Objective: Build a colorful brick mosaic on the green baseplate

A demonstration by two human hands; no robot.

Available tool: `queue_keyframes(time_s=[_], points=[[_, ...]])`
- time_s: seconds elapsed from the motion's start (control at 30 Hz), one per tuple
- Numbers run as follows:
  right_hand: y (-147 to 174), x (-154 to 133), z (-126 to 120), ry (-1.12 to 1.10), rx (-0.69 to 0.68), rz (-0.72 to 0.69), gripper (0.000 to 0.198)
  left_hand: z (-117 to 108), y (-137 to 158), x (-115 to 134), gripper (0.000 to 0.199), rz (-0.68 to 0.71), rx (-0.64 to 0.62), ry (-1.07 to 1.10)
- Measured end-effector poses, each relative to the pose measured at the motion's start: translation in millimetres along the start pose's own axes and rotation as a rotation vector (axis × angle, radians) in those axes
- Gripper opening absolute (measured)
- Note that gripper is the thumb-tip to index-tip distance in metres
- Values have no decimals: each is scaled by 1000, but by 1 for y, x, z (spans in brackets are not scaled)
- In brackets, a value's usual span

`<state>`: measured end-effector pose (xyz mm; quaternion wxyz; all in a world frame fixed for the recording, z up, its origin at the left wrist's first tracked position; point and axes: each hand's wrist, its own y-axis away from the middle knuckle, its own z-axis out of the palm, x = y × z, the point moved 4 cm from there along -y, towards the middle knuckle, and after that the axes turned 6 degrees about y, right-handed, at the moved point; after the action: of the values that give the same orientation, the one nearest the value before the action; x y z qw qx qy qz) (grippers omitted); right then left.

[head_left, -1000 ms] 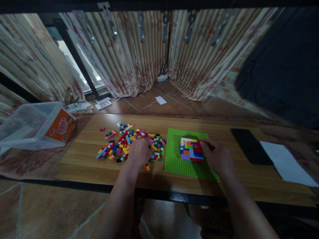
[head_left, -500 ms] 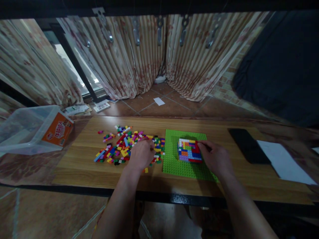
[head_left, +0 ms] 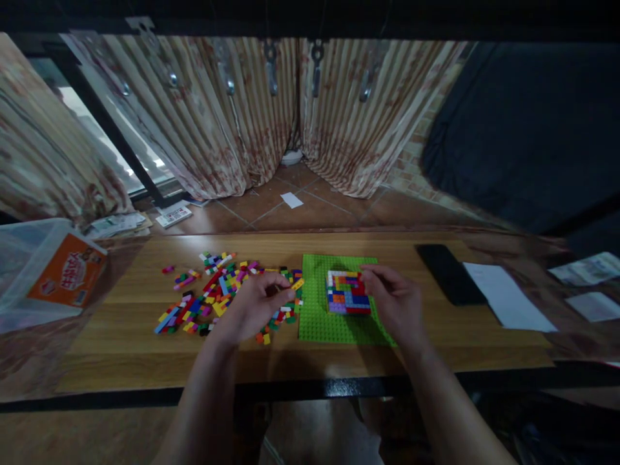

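- Nearest, dark front edge of wooden table [head_left: 145, 361], running left to right.
- Right hand [head_left: 394, 300] at the right edge of green baseplate [head_left: 312, 323], thumb and fingers bent close together at the right side of built block [head_left: 346, 294]; hard to tell whether gripping or only touching. Best to brace low and lightly there, without tipping or prying.
- Left hand [head_left: 259, 303] closed on yellow brick [head_left: 297, 284], pinched between thumb and fingertips near the baseplate's left edge. Probably steadiest when gripped at one end, leaving the other free and level; worth checking stud direction.
- Between both hands, built block, multicoloured, on the baseplate.
- Left of the baseplate, loose bricks [head_left: 223, 294] spread around and beyond left hand; wise to carry the wrist high, avoiding any sweeping.
- Right of the baseplate, dark flat slab [head_left: 450, 274] beside white paper [head_left: 508, 297].
- Far left, clear bin [head_left: 22, 271] with orange label [head_left: 70, 271]; farthest, striped curtains [head_left: 242, 129].
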<state>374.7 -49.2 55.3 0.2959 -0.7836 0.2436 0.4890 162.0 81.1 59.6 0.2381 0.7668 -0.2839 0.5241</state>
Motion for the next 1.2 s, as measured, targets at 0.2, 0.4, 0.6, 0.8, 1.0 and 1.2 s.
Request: queue_keyframes(time_s=[0.2, 0.4, 0.6, 0.8, 1.0, 1.2], points=[[27, -19, 33, -264, -355, 3, 21, 46, -2, 19, 24, 47, -188, 331], [24, -21, 27, -301, -342, 36, 21, 62, -4, 21, 30, 4, -198, 347], [-6, 11, -8, -231, -65, 241, 32, 64, -9, 12, 26, -14, -155, 282], [-24, 42, -27, 99, -41, 270, 31, 62, -12, 6, 24, -9, -74, 188], [-23, 38, -14, 321, -144, 174, 28, 60, -13, 5, 24, -30, -63, 133], [-26, 45, -9, 299, -149, 178, 28, 59, -12, 5, 25, -29, -55, 120]])
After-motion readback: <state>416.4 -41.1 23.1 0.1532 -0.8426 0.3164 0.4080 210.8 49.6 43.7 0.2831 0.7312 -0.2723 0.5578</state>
